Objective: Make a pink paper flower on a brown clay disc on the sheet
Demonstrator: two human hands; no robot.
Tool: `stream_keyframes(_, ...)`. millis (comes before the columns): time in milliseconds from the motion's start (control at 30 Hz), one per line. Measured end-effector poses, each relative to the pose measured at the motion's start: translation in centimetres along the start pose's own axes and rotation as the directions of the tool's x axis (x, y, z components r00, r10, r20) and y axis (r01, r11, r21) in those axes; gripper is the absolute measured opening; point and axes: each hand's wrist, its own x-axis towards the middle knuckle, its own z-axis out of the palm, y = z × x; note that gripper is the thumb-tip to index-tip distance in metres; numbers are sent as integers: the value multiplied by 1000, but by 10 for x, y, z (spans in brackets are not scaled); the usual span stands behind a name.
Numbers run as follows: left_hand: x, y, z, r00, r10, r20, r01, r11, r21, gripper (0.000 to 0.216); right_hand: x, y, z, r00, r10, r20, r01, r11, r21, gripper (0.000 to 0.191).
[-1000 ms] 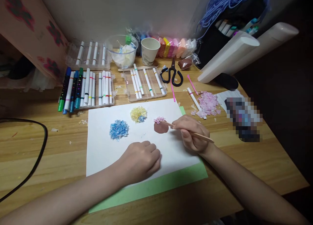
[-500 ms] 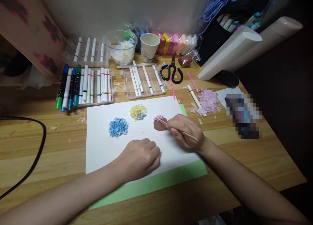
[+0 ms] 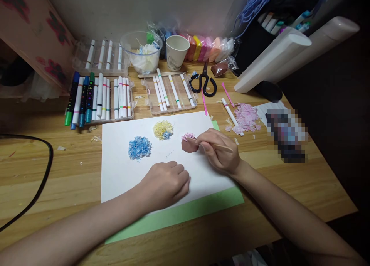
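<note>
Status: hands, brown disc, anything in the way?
Right hand gripping wooden stick, tip at brown disc. Left hand curled on white paper. Pink shreds along disc's far edge. Black scissors off the paper, out of the way.

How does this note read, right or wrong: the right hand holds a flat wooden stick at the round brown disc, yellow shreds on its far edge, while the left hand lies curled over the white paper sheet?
Only the colour is wrong: the head view shows thin pink shreds on the far edge of the round brown disc. The rest stands.
</note>
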Motion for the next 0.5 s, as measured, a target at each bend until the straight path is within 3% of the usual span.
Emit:
stream_keyframes(200,-1,0,2,1000,1,2,-1,1000,3,29,12,-6,2,981,185,-58,-188,981,-45,20)
stream_keyframes(367,-1,0,2,1000,4,12,-4,1000,11,29,25,-8,-3,932,360,38,-361,932,30,25)
stream_keyframes(500,-2,0,2,1000,1,10,-1,1000,23,29,31,-8,-7,924,375,73,-380,923,56,25)
